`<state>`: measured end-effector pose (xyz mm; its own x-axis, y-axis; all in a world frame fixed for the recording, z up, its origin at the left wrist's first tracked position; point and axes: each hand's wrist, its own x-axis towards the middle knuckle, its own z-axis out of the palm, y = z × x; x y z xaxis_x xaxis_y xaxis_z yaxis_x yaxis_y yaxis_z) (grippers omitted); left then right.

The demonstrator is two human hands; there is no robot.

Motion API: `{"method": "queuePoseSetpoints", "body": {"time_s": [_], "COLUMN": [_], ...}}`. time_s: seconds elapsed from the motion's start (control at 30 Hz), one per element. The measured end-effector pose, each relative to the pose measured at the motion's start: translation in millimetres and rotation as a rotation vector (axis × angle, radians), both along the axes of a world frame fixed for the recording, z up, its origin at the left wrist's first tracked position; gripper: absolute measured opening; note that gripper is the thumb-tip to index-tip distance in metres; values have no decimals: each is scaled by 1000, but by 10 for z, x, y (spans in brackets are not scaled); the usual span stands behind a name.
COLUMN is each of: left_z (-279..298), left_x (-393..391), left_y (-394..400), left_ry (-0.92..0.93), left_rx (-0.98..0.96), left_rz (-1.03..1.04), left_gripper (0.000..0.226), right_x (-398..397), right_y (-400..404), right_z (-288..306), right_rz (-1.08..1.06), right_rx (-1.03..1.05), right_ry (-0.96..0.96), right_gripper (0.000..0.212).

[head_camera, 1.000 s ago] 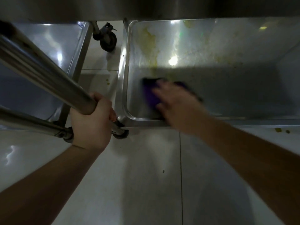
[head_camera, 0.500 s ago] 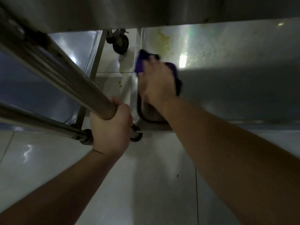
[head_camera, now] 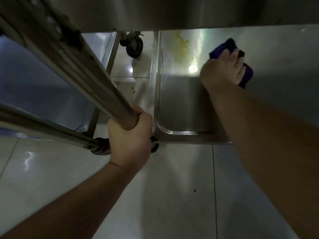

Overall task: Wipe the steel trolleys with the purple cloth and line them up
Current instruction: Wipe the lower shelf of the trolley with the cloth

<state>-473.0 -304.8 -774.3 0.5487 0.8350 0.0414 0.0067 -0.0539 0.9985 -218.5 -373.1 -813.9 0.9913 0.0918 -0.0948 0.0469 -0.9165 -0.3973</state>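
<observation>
**Head view: lower shelf under the cloth, handle gripped**

Head view, looking down past my two bare forearms. My left hand [head_camera: 130, 135] is closed in a full fist around the end of a steel handle bar [head_camera: 96, 87] that runs up and to the left; fingers wrapped, knuckles toward the camera. Below the bar lies the shelf of the left trolley [head_camera: 43, 87], bluish with reflection.

My right hand [head_camera: 222, 71] lies palm-down on the lower shelf of the right trolley [head_camera: 181, 104], fingers pressed together and flattened over the purple cloth [head_camera: 222, 47]. The cloth shows beyond the fingertips and again at the right edge of the hand — it is pinned against the steel, toward the far part of the shelf.

Left of the cloth, on the same shelf, a yellowish stain [head_camera: 184, 49] sits beside a bright light reflection. A black caster wheel [head_camera: 134, 45] stands on the pale tiled floor [head_camera: 164, 195] in the gap between the two trolleys. A few small yellow specks lie on the tiles in that gap — too small to identify.
</observation>
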Motion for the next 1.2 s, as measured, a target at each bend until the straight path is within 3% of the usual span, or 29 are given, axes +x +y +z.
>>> {"method": "queuePoseSetpoints", "body": {"time_s": [0.13, 0.23, 0.3, 0.4, 0.5, 0.57, 0.7, 0.77, 0.9, 1.0, 1.1, 1.2], "left_z": [21, 57, 60, 28, 3, -7, 16, 23, 21, 47, 87, 108], "left_x": [-6, -8, -6, -4, -14, -9, -26, -26, -6, -17, -22, -20], "left_y": [-6, -1, -2, 8, 2, -11, -9, 3, 11, 7, 21, 0], "left_ry": [-27, -34, -27, -43, -74, -58, 3, 18, 49, 60, 85, 130], "left_rx": [-34, -31, -25, -48, -131, -113, -79, -40, -16, -23, -29, -62], "left_rz": [-44, -69, -55, -33, -59, -56, -45, -63, -56, -40, -34, -3], "left_gripper": [25, 24, 22, 14, 19, 19, 22, 22, 19, 15, 12, 11], "right_x": [-387, -402, -468, -942, -1198, -924, -186, -143, -612, -968, -1228, -1311], "right_y": [833, 994, 792, 235, -226, -163, 549, 820, 665, 168, -296, -601], "right_z": [56, 121, 160, 116, -58, -101, 18, 39, 45, 34, -15, -33], "right_rz": [432, 657, 829, 1269, 1510, 1418, 865, 700, 763, 931, 1111, 1154], "right_rx": [11, 27, 31, 192, 168, 131, 49, -9, 79, 189, 166, 127], "right_ry": [-46, -43, -116, -115, -63, -123, -119, -58, -92, -79, -11, 30], "right_gripper": [57, 57, 52, 38, 47, 50, 48, 49, 42, 44, 48, 51]}}
